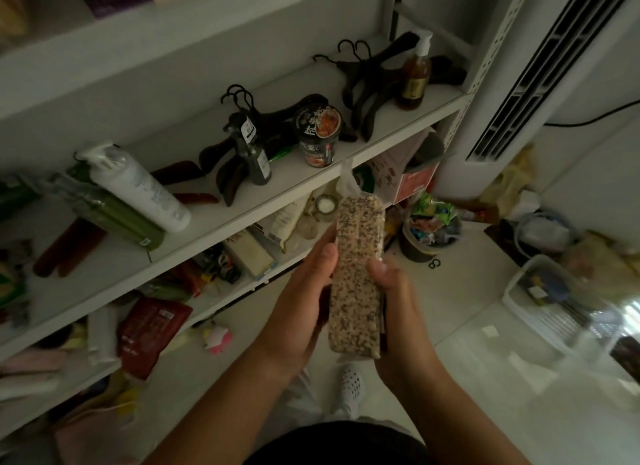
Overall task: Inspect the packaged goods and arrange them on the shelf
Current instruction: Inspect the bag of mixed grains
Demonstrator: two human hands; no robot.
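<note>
Two hands held one packet between them. The left hand (304,298) gripped the left edge of the vacuum-packed grain brick (356,274), thumb on its front. The right hand (398,301) clasped the right edge the same way. The brick stood nearly upright in the air in front of the white shelf (242,215), not resting on any board. Its crimped clear top overlapped the front lip of the middle tier from where I stood.

That tier was crowded. A noodle cup (318,135) stood close to the lip, just behind the packet's top. A dark spray bottle (254,152) stood to its left among black hangers (242,125). Further left a white pump bottle (138,187) lay on its side against a green box (114,218), with red sausages (69,246) beside them. At the far right end an amber pump bottle (414,80) stood upright amid more hangers.

The tier below was packed with cartons and bags, a dark red pouch (149,333) among them. On the floor a bucket of snack packets (433,229) sat near the shelf's corner. A clear plastic crate (554,301) lay further right. A tall air conditioner (540,66) rose behind the shelf's end post. A white clog (351,385) showed below the hands.
</note>
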